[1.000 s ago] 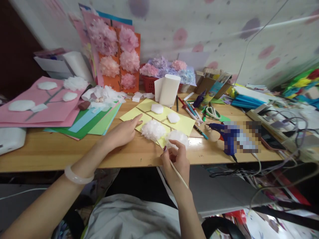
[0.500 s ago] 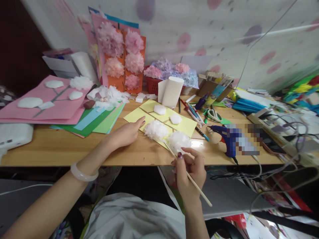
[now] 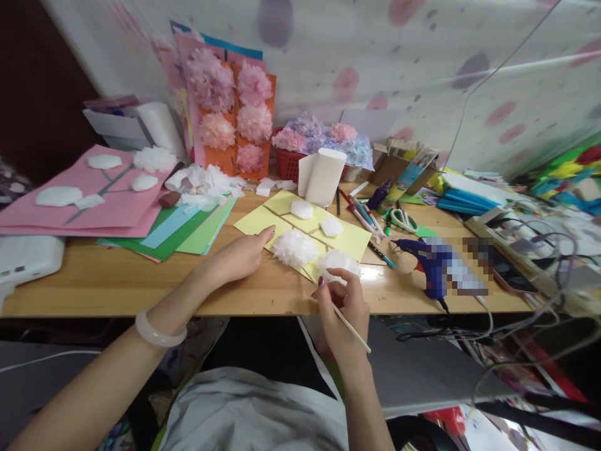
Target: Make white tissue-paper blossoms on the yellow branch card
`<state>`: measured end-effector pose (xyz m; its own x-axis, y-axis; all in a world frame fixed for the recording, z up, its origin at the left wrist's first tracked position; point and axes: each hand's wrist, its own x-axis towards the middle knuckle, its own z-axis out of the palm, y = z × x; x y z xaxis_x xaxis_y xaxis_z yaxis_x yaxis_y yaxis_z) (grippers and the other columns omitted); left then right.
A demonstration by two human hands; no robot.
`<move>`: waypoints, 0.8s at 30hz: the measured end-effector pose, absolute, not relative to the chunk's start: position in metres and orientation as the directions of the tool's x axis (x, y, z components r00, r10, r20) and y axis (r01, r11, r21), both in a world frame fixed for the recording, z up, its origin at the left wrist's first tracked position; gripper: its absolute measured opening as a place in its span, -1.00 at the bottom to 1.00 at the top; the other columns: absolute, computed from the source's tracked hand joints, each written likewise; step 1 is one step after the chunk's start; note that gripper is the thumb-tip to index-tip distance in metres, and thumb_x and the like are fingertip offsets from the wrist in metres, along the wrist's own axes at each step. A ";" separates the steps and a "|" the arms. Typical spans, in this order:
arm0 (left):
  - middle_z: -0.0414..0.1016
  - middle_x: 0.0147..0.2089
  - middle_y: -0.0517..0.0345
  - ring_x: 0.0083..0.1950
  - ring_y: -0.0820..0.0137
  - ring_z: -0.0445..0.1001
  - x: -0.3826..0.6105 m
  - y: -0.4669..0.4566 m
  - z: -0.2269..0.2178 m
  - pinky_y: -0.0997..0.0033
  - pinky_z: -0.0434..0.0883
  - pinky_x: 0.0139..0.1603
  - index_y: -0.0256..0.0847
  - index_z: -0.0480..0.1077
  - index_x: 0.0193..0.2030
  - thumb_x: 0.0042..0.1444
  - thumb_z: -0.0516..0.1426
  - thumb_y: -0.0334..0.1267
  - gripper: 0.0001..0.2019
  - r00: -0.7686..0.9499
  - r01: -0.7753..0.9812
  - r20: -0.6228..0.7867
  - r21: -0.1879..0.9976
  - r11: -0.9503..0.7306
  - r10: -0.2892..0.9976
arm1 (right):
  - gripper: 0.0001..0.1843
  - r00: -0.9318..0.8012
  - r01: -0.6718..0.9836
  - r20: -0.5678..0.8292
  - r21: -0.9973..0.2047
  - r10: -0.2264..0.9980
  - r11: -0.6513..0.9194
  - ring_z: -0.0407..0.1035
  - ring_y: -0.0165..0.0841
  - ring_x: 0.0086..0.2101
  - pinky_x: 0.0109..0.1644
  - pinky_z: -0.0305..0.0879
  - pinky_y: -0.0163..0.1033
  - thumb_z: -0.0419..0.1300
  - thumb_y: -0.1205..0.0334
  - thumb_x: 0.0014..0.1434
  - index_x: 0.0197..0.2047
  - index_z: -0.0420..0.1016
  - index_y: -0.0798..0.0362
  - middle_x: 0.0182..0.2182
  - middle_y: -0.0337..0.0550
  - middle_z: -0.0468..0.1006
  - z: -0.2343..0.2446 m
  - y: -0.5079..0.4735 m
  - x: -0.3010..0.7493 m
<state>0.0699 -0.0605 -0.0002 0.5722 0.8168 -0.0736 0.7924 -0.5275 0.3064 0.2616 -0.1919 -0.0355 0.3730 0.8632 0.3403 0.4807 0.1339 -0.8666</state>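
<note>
A yellow paper sheet [image 3: 350, 241] lies on the wooden table [image 3: 117, 282] with thin sticks and white tissue flowers on it. My left hand [image 3: 235, 258] rests flat on the table, fingertips pressing the sheet's near left edge, fingers stretched out. My right hand [image 3: 345, 307] pinches a thin wooden stick [image 3: 352, 327] at the table's front edge. Its fingertips touch the nearest fluffy white flower [image 3: 339, 263]. A second fluffy white flower [image 3: 295, 246] lies beside it, and two flat white tissue pads [image 3: 301, 208] sit further back.
A blue glue gun [image 3: 425, 257] lies right of the sheet among cables. Markers and scissors [image 3: 399, 216] lie behind it. A white paper roll [image 3: 328, 176], a red basket [image 3: 287, 163] of tissue flowers, orange card with pink flowers [image 3: 235, 122] and pink and green sheets [image 3: 94, 200] fill the back and left.
My right hand drew the stick back toward me half a second ago, then pushed forward again to the nearest white flower. The left hand stayed on the yellow sheet.
</note>
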 end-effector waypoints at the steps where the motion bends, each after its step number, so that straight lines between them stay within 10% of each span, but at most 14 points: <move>1: 0.23 0.40 -0.23 0.36 0.19 0.32 0.070 -0.061 0.000 0.26 0.32 0.25 -0.37 -0.07 0.46 0.18 -0.14 -0.53 -0.34 0.572 0.794 -0.079 0.302 -0.527 0.816 | -0.79 0.369 0.477 0.332 -0.870 0.868 0.130 0.33 -0.45 -0.58 -0.48 0.20 -0.36 0.15 0.14 0.27 -0.06 0.32 0.00 -0.55 -0.35 0.49 -0.036 -0.191 0.261; 24: 0.25 0.40 -0.19 0.34 0.20 0.35 0.070 -0.062 0.006 0.27 0.32 0.25 -0.35 -0.04 0.45 0.19 -0.15 -0.50 -0.36 0.574 0.799 -0.097 0.283 -0.530 0.813 | -0.78 0.371 0.381 0.218 -0.922 0.902 0.066 0.21 -0.46 -0.63 -0.59 0.11 -0.36 0.29 0.05 0.17 -0.33 0.57 0.03 -0.63 -0.31 0.37 -0.029 -0.213 0.272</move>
